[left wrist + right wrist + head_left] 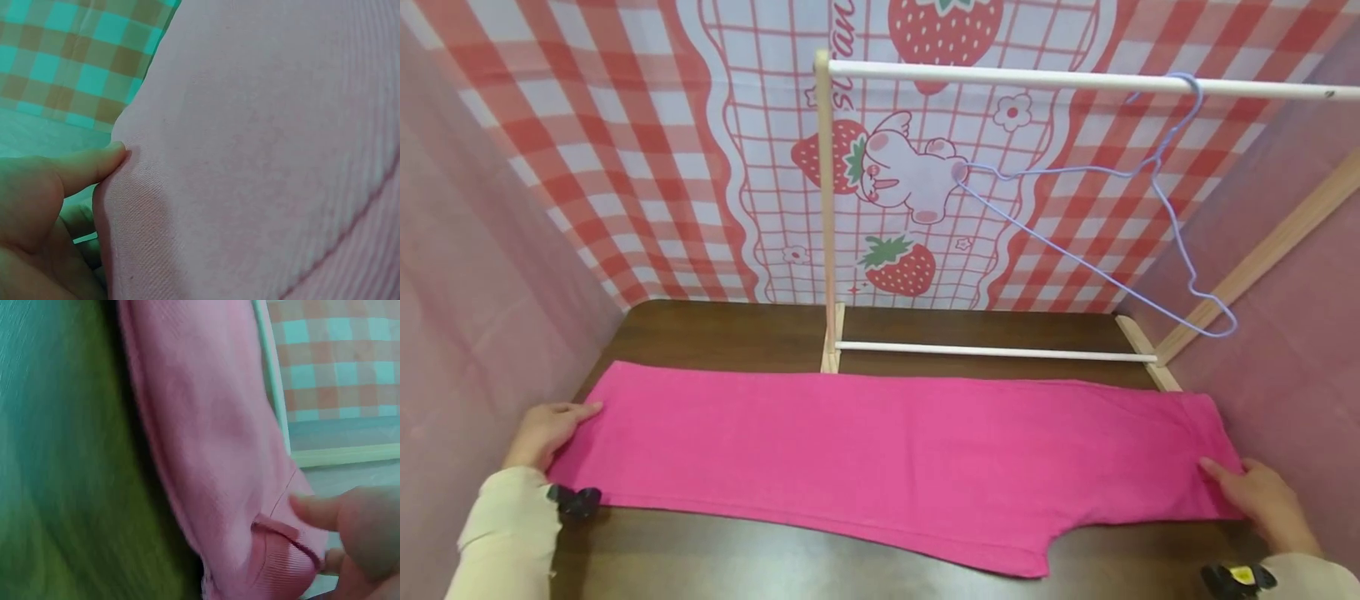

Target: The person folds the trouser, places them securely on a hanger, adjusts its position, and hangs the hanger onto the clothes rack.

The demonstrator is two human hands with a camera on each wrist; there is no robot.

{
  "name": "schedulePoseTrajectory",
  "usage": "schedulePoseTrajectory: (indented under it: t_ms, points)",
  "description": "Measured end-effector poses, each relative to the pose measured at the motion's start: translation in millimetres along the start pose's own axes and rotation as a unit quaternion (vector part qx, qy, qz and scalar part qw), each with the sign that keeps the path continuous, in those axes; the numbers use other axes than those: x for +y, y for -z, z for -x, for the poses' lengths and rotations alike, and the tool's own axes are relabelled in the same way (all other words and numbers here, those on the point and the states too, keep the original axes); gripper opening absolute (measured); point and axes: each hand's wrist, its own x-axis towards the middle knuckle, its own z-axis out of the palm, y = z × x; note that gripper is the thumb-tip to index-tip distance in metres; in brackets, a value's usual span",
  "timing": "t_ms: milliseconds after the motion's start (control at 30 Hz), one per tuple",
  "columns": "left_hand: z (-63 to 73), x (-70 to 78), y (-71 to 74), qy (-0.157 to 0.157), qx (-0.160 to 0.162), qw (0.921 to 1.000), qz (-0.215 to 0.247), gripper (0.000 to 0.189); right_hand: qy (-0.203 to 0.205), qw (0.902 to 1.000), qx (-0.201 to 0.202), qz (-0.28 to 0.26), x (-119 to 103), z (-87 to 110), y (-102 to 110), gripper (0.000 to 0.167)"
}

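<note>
Bright pink trousers [850, 450], folded lengthwise with one leg over the other, stretch sideways along the front of the table. At the leg-hem end, my left hand [550, 429] pinches the edge, thumb on top and fingers underneath. The left wrist view shows the thumb [94, 165] on the cloth's border. My right hand [1258, 492] grips the waistband end, its thumb lying over the fabric. A belt loop [281, 531] shows close to that thumb in the right wrist view. The crotch corner points toward the near table edge.
Behind the trousers stands a wooden clothes rack with a white top rail [1000, 77] and a lower white bar [992, 351]. A lilac wire hanger [1075, 171] hangs from the rail at right. Pink fabric walls [467, 275] flank the brown table [722, 333]; a strawberry-print cloth [910, 267] covers the back.
</note>
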Motion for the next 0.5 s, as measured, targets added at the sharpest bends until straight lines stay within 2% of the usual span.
schedulePoseTrajectory:
  t_ms: [67, 267, 333, 400, 500]
  points:
    - [-0.5, -1.2, -1.1, -0.002, 0.005, 1.0000, 0.000, 0.069, -0.006, 0.9997, 0.013, -0.019, -2.1, -1.4, -1.0, 0.079]
    - [0.1, -0.8, -3.1, 0.003, 0.009, 0.9999, 0.005, 0.067, -0.075, 0.9918, -0.006, -0.103, -3.7, 3.5, -3.9, 0.095]
    - [0.6, 0.2, -3.2, 0.009, 0.004, 0.9999, 0.008, 0.070, -0.084, 0.9873, -0.008, -0.134, -0.9, 7.9, -5.2, 0.091]
    - [0.8, 1.2, -3.3, 0.016, 0.001, 0.9998, 0.012, 0.073, -0.087, 0.9803, -0.006, -0.177, 2.8, 12.8, -6.1, 0.078]
    - [0.9, 2.2, -2.9, 0.015, 0.002, 0.9998, 0.010, 0.074, -0.105, 0.9638, -0.010, -0.245, 8.5, 18.0, -5.6, 0.063]
